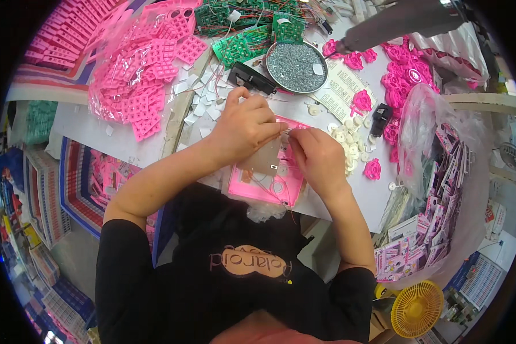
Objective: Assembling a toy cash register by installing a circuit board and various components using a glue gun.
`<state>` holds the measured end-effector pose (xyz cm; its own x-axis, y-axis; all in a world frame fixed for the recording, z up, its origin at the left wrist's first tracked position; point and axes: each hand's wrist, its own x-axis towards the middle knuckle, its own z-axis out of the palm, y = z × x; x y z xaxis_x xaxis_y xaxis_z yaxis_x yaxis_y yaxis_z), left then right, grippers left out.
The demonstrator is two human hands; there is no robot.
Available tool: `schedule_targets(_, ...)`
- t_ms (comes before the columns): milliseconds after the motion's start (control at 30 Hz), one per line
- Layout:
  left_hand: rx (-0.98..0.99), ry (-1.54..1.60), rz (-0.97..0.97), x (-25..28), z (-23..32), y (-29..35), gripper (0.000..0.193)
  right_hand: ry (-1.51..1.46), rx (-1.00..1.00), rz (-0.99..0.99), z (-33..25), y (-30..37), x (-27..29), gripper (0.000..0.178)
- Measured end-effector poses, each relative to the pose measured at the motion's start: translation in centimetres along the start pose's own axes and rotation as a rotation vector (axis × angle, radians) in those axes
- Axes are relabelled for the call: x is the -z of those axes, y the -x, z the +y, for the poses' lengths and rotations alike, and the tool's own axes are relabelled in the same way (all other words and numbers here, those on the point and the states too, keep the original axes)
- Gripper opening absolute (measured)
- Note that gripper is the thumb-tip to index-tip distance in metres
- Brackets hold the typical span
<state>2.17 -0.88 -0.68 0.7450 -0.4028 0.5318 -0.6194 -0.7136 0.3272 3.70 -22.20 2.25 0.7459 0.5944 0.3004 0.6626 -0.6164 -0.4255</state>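
Note:
A pink plastic casing point(294, 184) lies near the front edge of the table, directly before me. Inside it shows a flat grey-brown plate point(262, 160), with thin wires point(265, 187) looping below. My left hand point(247, 127) reaches over the casing's far end, fingers closed in a pinch. From the other side, my right hand point(322, 160) meets it there, thumb and fingertips also pressed together. Something small and whitish shows between the two hands' fingertips, too small to name. Both palms face down, and the fingers hide part of the casing.
Beyond my hands stand a round dish of screws point(296, 67) and green circuit boards point(243, 47). Bagged pink keypads point(146, 80) lie left; small white wheels point(350, 140) and pink flower-shaped parts point(393, 69) lie right. A dark power tool point(404, 26) hangs over the far right.

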Motion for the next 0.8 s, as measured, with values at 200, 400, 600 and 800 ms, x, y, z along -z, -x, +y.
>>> schedule_targets(200, 0.237, 0.197, 0.015, -0.1, -0.7, 0.1, 0.013, 0.24, 0.008, -0.173, -0.8, -0.8, -0.9, 0.007)
schedule_targets(400, 0.207, 0.358, -0.119, 0.2, -1.0, -0.6, 0.008, 0.012, -0.071, -0.291, -2.6, 1.0, 0.0, 0.009)
schedule_targets(600, 0.04, 0.448, -0.43, 0.5, -1.5, -1.8, 0.007, -0.058, -0.139, -0.139, -2.7, 2.2, -0.3, 0.011)
schedule_targets(800, -0.009, 0.062, -0.327, 0.3, 0.6, -1.5, 0.007, 0.052, -0.16, -0.063, -3.0, 2.3, 0.3, 0.012)
